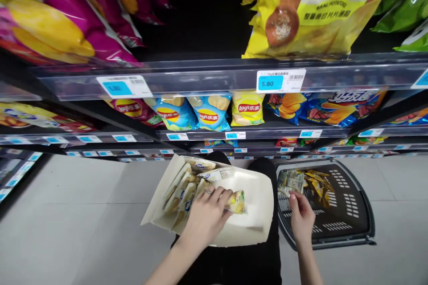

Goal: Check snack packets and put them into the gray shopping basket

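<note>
My left hand [207,213] reaches into an open cream cardboard box [257,213] on my lap, fingers closed on a small snack packet [236,201]. Several similar packets [182,189] stand in a row in the box's left part. My right hand [301,216] rests at the near left rim of a dark plastic shopping basket [351,213] on the floor, its fingertips pinched on the edge of small packets [294,182] lying inside.
Shelves of crisp bags fill the view ahead: a large yellow bag [310,9] and purple bags [67,18] on top, small blue and yellow bags [210,113] below. Price tags [280,81] line the shelf edges. Pale floor tiles [76,213] lie to my left.
</note>
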`<state>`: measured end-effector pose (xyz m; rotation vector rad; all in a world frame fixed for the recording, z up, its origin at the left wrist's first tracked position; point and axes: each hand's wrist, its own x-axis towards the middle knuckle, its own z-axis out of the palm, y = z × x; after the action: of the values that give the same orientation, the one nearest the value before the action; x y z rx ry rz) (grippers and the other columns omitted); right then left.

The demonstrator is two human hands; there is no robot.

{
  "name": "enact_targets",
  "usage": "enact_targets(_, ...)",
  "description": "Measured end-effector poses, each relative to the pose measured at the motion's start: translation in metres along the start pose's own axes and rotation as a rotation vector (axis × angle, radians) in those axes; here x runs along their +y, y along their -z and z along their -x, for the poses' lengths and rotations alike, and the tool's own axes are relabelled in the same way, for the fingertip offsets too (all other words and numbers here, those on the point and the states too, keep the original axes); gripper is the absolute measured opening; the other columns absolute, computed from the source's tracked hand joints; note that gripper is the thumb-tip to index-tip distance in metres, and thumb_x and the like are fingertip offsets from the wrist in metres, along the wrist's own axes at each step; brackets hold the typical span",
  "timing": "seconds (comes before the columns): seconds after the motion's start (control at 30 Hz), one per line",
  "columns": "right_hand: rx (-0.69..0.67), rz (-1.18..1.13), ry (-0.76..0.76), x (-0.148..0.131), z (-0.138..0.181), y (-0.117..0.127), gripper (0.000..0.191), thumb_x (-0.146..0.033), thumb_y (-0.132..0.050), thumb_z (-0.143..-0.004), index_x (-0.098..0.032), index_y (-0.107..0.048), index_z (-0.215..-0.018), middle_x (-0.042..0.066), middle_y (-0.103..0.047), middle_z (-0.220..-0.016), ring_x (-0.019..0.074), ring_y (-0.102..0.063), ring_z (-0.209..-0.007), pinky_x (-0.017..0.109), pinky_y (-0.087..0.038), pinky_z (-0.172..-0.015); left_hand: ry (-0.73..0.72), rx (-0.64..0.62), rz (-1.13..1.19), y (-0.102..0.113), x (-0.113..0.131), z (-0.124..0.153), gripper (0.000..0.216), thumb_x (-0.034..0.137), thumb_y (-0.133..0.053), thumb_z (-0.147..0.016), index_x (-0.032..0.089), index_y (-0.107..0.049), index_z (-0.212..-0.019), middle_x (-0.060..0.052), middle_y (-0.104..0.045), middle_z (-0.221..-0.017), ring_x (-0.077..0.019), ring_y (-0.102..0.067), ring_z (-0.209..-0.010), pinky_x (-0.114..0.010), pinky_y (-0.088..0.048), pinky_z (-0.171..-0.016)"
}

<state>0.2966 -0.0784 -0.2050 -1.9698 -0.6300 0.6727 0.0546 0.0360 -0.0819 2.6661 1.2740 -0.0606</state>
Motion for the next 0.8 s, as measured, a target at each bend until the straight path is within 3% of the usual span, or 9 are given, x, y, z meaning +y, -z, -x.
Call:
enact_targets(0.07, -0.064, -0.054, 0.135, -0.044, 0.023, 0.004, 0.035, -0.048, -0.056, -0.083, -0.016, -0.066, -0.093, 0.008, -0.067, -0.089, 0.0221, -0.062, -0.084, 0.034, -0.049, -0.076, -0.016, 0.054, 0.067, 0.013, 0.006, 0.006, 0.034, 0.021, -0.069, -0.074, 0.02, -0.064, -0.108, -0.005, -0.069, -0.099, -0.0284, -0.059, -0.094, -0.037, -0.045, -0.079)
enact_targets(0.17, -0.394, 0.001, 0.46, -0.103, 0.048, 0.005, 0.042, -0.039, -0.066, -0.079, -0.021, -0.061, -0.117, 0.007, -0.065, -0.097, 0.0178, -0.059, -0.076, 0.03, -0.05, -0.07, -0.088, 0.137, 0.173, 0.029, 0.018, 0.017, 0.032, 0.024, -0.067, -0.076, 0.022, -0.064, -0.108, -0.004, -0.068, -0.096, -0.0268, -0.058, -0.091, -0.038, -0.044, -0.081)
enact_targets(0.23, -0.515, 0.06, 0.6, -0.127, 0.057, 0.003, 0.025, -0.029, -0.063, -0.084, -0.023, -0.066, -0.108, 0.004, -0.065, -0.086, 0.0148, -0.059, -0.069, 0.026, -0.05, -0.064, -0.131, 0.227, 0.25, 0.035, 0.023, 0.027, 0.029, 0.025, -0.063, -0.081, 0.022, -0.062, -0.109, -0.004, -0.067, -0.095, -0.0247, -0.056, -0.089, -0.038, -0.043, -0.082)
enact_targets(0.33, -0.435, 0.048, 0.741, -0.136, 0.064, 0.005, 0.018, -0.018, -0.054, -0.089, -0.022, -0.072, -0.092, 0.003, -0.064, -0.076, 0.0142, -0.062, -0.069, 0.023, -0.05, -0.062, -0.115, 0.422, 0.4, 0.037, 0.02, 0.044, 0.037, 0.038, -0.062, -0.082, 0.024, -0.06, -0.116, -0.008, -0.062, -0.108, -0.027, -0.052, -0.098, -0.042, -0.039, -0.089)
enact_targets(0.4, -0.307, 0.048, 0.84, -0.133, 0.068, 0.011, 0.024, -0.013, -0.054, -0.088, -0.024, -0.072, -0.101, 0.005, -0.066, -0.084, 0.0153, -0.066, -0.074, 0.024, -0.052, -0.064, 0.023, 0.517, 0.61, 0.036, 0.013, 0.055, 0.055, 0.056, -0.06, -0.078, 0.025, -0.054, -0.124, -0.012, -0.051, -0.126, -0.0323, -0.046, -0.11, -0.048, -0.035, -0.095)
enact_targets(0.47, -0.209, 0.061, 0.956, -0.13, 0.072, 0.017, 0.035, -0.007, -0.053, -0.086, -0.027, -0.069, -0.111, 0.006, -0.068, -0.094, 0.0166, -0.067, -0.082, 0.025, -0.053, -0.067, 0.234, 0.448, 1.0, 0.035, 0.003, 0.065, 0.066, 0.066, -0.045, -0.081, 0.025, -0.044, -0.133, -0.014, -0.043, -0.134, -0.0323, -0.048, -0.109, -0.05, -0.038, -0.093)
enact_targets(0.53, -0.191, 0.035, 1.056, -0.131, 0.077, 0.021, 0.042, -0.004, -0.052, -0.085, -0.029, -0.069, -0.113, 0.006, -0.067, -0.103, 0.0184, -0.067, -0.088, 0.028, -0.054, -0.071, 0.37, 0.144, 1.493, 0.034, -0.004, 0.073, 0.067, 0.066, -0.034, -0.086, 0.026, -0.033, -0.139, -0.015, -0.048, -0.13, -0.0283, -0.057, -0.099, -0.049, -0.044, -0.087)
enact_targets(0.63, -0.31, -0.066, 1.095, -0.135, 0.086, 0.021, 0.045, -0.003, -0.05, -0.085, -0.03, -0.067, -0.117, 0.007, -0.065, -0.107, 0.0208, -0.065, -0.094, 0.033, -0.055, -0.077, 0.267, -0.299, 1.955, 0.029, -0.007, 0.079, 0.075, 0.06, -0.056, -0.08, 0.03, -0.029, -0.142, -0.011, -0.059, -0.119, -0.0276, -0.06, -0.099, -0.046, -0.045, -0.09)
enact_targets(0.8, -0.464, -0.226, 0.794, -0.128, 0.092, 0.018, 0.034, -0.021, -0.044, -0.093, -0.025, -0.065, -0.119, 0.012, -0.059, -0.12, 0.0261, -0.064, -0.103, 0.035, -0.057, -0.078, 0.193, -0.058, 1.776, 0.028, -0.004, 0.079, 0.053, 0.029, -0.076, -0.072, 0.032, -0.059, -0.121, -0.002, -0.059, -0.124, -0.0242, -0.055, -0.111, -0.033, -0.042, -0.093)
